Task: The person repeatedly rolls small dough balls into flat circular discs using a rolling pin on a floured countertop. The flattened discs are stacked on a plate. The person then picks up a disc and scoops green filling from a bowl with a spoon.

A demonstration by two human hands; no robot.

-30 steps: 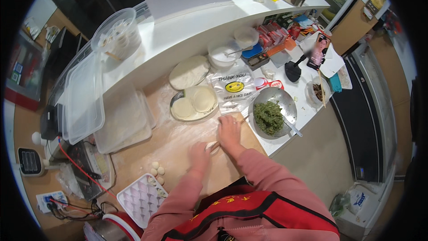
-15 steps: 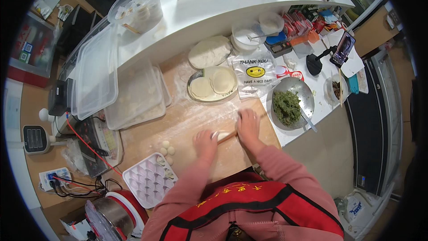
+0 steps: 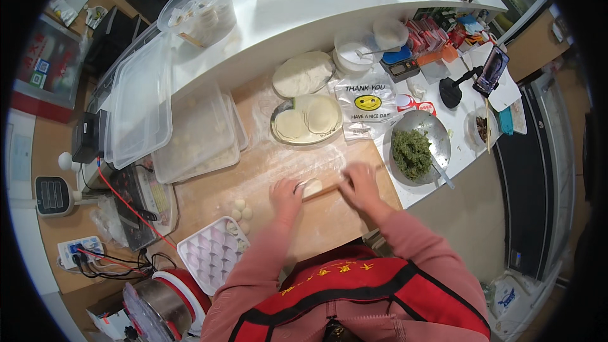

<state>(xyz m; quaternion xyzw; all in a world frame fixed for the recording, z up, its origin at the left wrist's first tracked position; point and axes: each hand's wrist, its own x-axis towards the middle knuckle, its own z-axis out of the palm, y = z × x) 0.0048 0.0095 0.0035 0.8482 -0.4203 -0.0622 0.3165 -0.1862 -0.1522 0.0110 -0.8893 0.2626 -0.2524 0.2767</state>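
On the floured wooden board, my left hand pinches the edge of a small round dough wrapper. My right hand is closed over the right end of a thin wooden rolling pin, its fingers slightly blurred. The pin lies along the wrapper's near edge, and its left end reaches toward my left hand. Left of my left forearm sit several small dough balls. Beyond my hands, an oval plate carries flat round wrappers. Behind it, a second oval plate holds floury wrappers.
A metal bowl of green filling stands right of the board with a spoon in it. Lidded plastic boxes are at the left, a white moulded tray at the near left. A phone on a stand is at the far right.
The wrapper shows wider and rounder beside the pin. My left hand has shifted slightly left and away from me; my right hand has moved a little right with the pin. The view has shifted slightly.
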